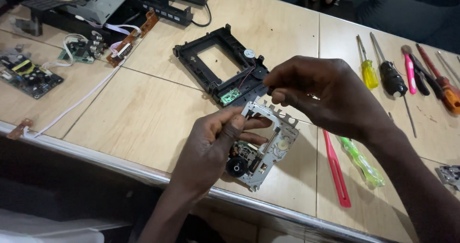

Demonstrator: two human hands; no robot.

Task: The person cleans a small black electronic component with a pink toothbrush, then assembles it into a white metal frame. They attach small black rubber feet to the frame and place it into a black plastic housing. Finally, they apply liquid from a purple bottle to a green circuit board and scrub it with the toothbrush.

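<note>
Above the near edge of the wooden table (143, 113), the left hand (211, 147) pinches a silver metal drive mechanism (268, 147) between thumb and fingers at its upper left corner. The mechanism hangs tilted, its long axis running from upper right, by the toothed edge, down to lower left, where a black round motor hub (236, 167) faces the camera. The right hand (321, 94) is curled just above it, fingertips pressed together on a small part at the mechanism's top edge; what they hold is too small to tell. Just behind the hands lies an open black plastic frame (211, 65) carrying a small green circuit board (230, 96) and thin wires. Farther right lie screwdrivers (390, 77), a red pry tool (335, 168) and a green-handled tool (362, 159).
</note>
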